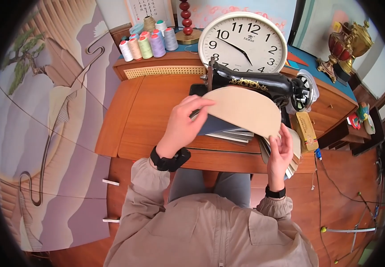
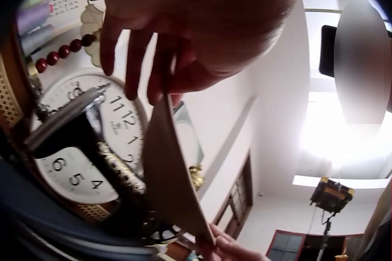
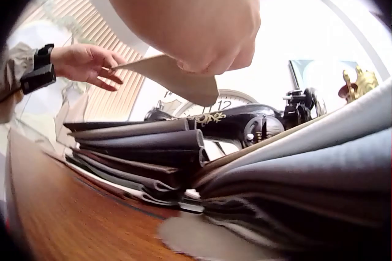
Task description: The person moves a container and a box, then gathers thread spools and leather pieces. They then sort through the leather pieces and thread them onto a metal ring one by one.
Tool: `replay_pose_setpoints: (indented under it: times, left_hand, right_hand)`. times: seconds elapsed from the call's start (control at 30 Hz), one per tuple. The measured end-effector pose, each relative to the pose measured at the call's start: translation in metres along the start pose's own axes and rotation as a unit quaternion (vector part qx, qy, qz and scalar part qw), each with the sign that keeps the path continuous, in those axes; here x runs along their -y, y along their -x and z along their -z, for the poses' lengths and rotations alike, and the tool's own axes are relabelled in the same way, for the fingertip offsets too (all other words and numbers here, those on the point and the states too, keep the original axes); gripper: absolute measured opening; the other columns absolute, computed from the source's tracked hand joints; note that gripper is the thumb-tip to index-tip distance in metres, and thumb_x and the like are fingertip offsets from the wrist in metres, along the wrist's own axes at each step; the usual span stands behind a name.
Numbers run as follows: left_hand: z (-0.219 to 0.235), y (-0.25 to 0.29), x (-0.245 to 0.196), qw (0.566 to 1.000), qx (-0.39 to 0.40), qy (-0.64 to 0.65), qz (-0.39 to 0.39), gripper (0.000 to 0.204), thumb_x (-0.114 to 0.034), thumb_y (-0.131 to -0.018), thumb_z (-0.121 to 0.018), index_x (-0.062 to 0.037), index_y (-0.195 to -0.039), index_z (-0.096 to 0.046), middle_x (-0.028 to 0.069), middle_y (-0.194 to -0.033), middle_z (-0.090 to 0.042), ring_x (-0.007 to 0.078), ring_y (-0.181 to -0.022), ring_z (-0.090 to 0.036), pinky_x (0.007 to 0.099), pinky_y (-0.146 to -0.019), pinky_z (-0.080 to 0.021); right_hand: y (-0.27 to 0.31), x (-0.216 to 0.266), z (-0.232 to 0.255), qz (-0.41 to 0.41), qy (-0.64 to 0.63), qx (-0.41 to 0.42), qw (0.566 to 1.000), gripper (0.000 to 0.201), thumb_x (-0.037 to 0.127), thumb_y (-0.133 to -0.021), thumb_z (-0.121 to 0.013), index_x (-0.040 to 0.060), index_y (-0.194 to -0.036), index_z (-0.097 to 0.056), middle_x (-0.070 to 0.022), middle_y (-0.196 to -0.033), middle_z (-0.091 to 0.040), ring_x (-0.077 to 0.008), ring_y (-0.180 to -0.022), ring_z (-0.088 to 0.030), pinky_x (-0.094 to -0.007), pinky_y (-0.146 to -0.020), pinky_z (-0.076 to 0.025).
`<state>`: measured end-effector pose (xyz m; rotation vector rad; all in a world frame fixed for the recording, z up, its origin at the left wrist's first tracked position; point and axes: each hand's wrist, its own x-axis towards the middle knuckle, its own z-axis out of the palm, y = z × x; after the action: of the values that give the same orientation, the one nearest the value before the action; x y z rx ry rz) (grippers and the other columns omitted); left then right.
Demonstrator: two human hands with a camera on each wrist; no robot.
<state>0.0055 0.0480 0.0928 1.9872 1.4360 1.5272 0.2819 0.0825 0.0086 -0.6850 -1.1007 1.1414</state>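
Both hands hold up a beige half-round piece of sheet material [image 1: 243, 109], in front of the black sewing machine [image 1: 254, 82]. The left hand [image 1: 185, 122] pinches its left corner between thumb and fingers. At the lower right edge, the right hand [image 1: 280, 149] pinches it with the fingertips. In the left wrist view the piece [image 2: 168, 169] appears nearly edge-on, hanging between the hands. Below it lies a stack of folded dark sheets [image 3: 135, 145], with a navy one [image 1: 219, 127] showing in the head view. Under the right hand is another pile of sheets [image 1: 295, 153], beige on top.
A white wall clock [image 1: 250, 42] leans behind the machine on the wooden sewing table [image 1: 157, 111]. Thread cones [image 1: 145, 46] stand at the back left. A yellow box [image 1: 306, 131] sits at the right, near gold trophy-like ornaments [image 1: 346, 46]. Cables [image 1: 339, 187] trail over the floor.
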Motion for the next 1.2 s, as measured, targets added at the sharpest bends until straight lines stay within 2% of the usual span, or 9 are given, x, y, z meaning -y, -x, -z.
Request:
replay_pose_setpoints:
  times: [0.1, 0.2, 0.33, 0.4, 0.47, 0.53, 0.7, 0.87, 1.2]
  left_hand:
    - [0.000, 0.024, 0.053, 0.986, 0.055, -0.128, 0.090, 0.018, -0.006, -0.091, -0.063, -0.0045, -0.107, -0.070, 0.0106, -0.092, -0.065, 0.0248, -0.081, -0.060, 0.0323, -0.073, -0.048]
    - [0.002, 0.049, 0.075, 0.974, 0.072, -0.212, 0.038, 0.018, -0.012, -0.091, -0.066, -0.0038, -0.106, -0.069, 0.0114, -0.091, -0.062, 0.0245, -0.081, -0.057, 0.0332, -0.069, -0.046]
    - [0.004, 0.054, 0.047, 0.981, 0.083, -0.072, 0.158, 0.026, -0.015, -0.091, -0.068, -0.0043, -0.114, -0.063, 0.0138, -0.113, -0.057, 0.0291, -0.093, -0.057, 0.0361, -0.078, -0.048]
    - [0.003, 0.056, 0.049, 0.982, 0.103, -0.074, 0.139, 0.030, -0.016, -0.091, -0.069, -0.0052, -0.118, -0.062, 0.0141, -0.124, -0.054, 0.0316, -0.103, -0.058, 0.0367, -0.085, -0.049]
    - [0.000, 0.055, 0.049, 0.976, 0.132, -0.069, 0.161, 0.031, -0.016, -0.090, -0.071, -0.0058, -0.118, -0.062, 0.0140, -0.130, -0.053, 0.0330, -0.112, -0.057, 0.0369, -0.091, -0.049]
    - [-0.001, 0.055, 0.058, 0.982, 0.119, -0.092, 0.113, 0.030, -0.017, -0.090, -0.071, -0.0061, -0.116, -0.063, 0.0153, -0.128, -0.053, 0.0337, -0.104, -0.060, 0.0378, -0.085, -0.053]
    - [0.000, 0.046, 0.062, 0.977, 0.136, -0.131, 0.097, 0.026, -0.018, -0.090, -0.070, -0.0059, -0.112, -0.066, 0.0137, -0.122, -0.059, 0.0336, -0.112, -0.058, 0.0385, -0.094, -0.048]
    - [0.014, 0.031, 0.067, 0.975, 0.121, -0.137, 0.124, 0.027, -0.023, -0.091, -0.070, -0.0026, -0.108, -0.065, 0.0153, -0.116, -0.062, 0.0343, -0.109, -0.060, 0.0398, -0.096, -0.047]
    - [0.025, -0.078, 0.184, 0.960, 0.088, -0.250, 0.086, 0.055, -0.031, -0.093, -0.066, 0.0028, -0.134, -0.051, 0.0221, -0.136, -0.054, 0.0380, -0.129, -0.049, 0.0430, -0.110, -0.038]
  right_hand:
    - [-0.002, -0.021, 0.007, -0.021, 0.105, 0.020, 0.994, 0.048, 0.001, -0.095, -0.062, -0.0020, -0.140, -0.046, -0.0132, -0.140, -0.051, -0.0179, -0.117, -0.058, -0.0290, -0.099, -0.048]
    - [0.011, -0.025, 0.002, 0.021, 0.212, 0.046, 0.976, 0.033, 0.003, -0.096, -0.062, -0.0013, -0.128, -0.055, -0.0060, -0.119, -0.058, -0.0120, -0.101, -0.059, -0.0249, -0.089, -0.049]
    - [0.038, -0.041, 0.002, -0.108, 0.139, 0.099, 0.979, 0.023, 0.003, -0.095, -0.063, 0.0000, -0.117, -0.061, -0.0004, -0.098, -0.063, -0.0069, -0.080, -0.059, -0.0217, -0.073, -0.050]
    - [0.050, -0.043, 0.002, -0.094, 0.288, 0.126, 0.945, 0.020, 0.004, -0.094, -0.064, -0.0015, -0.113, -0.064, -0.0010, -0.094, -0.064, -0.0059, -0.078, -0.057, -0.0207, -0.070, -0.047]
    - [0.053, -0.041, 0.000, -0.055, 0.307, 0.137, 0.940, 0.018, 0.004, -0.093, -0.065, -0.0016, -0.110, -0.066, -0.0015, -0.090, -0.064, -0.0059, -0.075, -0.057, -0.0210, -0.067, -0.047]
    - [0.053, -0.038, -0.003, -0.015, 0.327, 0.147, 0.933, 0.015, 0.004, -0.092, -0.067, -0.0017, -0.106, -0.068, -0.0021, -0.086, -0.065, -0.0059, -0.071, -0.057, -0.0213, -0.065, -0.047]
    - [0.049, -0.034, -0.009, -0.008, 0.342, 0.125, 0.931, 0.009, 0.002, -0.088, -0.068, 0.0002, -0.097, -0.070, -0.0067, -0.077, -0.064, -0.0143, -0.062, -0.059, -0.0262, -0.058, -0.048]
    - [0.049, -0.033, -0.010, 0.003, 0.347, 0.135, 0.928, 0.008, 0.002, -0.087, -0.068, 0.0009, -0.095, -0.070, -0.0074, -0.075, -0.064, -0.0164, -0.061, -0.059, -0.0278, -0.057, -0.048]
    - [0.048, -0.035, -0.012, 0.024, 0.356, 0.140, 0.924, 0.007, 0.003, -0.084, -0.069, 0.0009, -0.091, -0.068, -0.0071, -0.073, -0.063, -0.0188, -0.062, -0.060, -0.0301, -0.058, -0.049]
